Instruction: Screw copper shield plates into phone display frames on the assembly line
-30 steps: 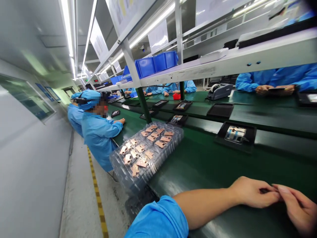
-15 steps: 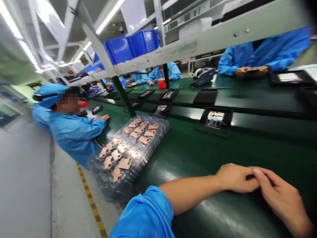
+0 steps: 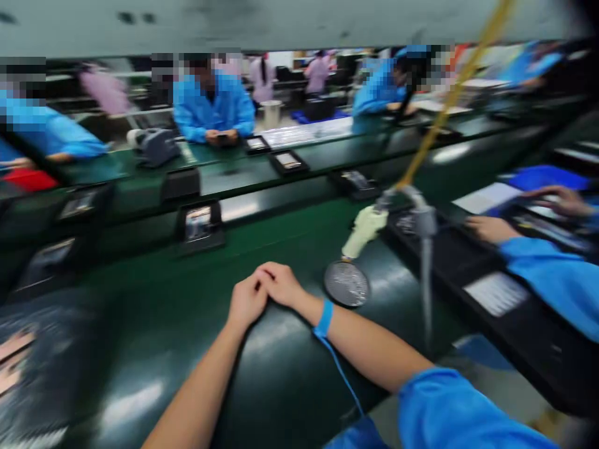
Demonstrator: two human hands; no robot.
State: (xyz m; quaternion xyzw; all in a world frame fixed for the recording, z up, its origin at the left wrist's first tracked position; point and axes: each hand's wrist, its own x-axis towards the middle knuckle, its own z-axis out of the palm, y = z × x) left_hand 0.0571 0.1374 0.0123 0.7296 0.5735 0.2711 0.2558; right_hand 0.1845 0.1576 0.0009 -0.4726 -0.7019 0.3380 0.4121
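My left hand (image 3: 248,302) and my right hand (image 3: 282,285) rest together just above the dark green bench (image 3: 178,337). Their closed fingers meet at the tips, and I see no object in either. A blue strap (image 3: 324,318) with a thin cord circles my right wrist. To the right of my hands lies a round dark dish (image 3: 347,284) of small shiny bits. Beyond that dish stands a pale yellow-green tool (image 3: 365,231), probably a screwdriver, hanging from a yellow cord (image 3: 433,128).
Black trays holding device parts, one at centre left (image 3: 199,224), line the far side. A clear plastic tray (image 3: 51,355) of copper-coloured parts sits at lower left. A co-worker's hand (image 3: 496,229) is over a long black tray (image 3: 505,337) on the right. More people work opposite.
My view has swung to the right. The plastic tray is now at the left edge, and the dish, hanging tool and right-hand co-worker have come into view. My hands stay together.
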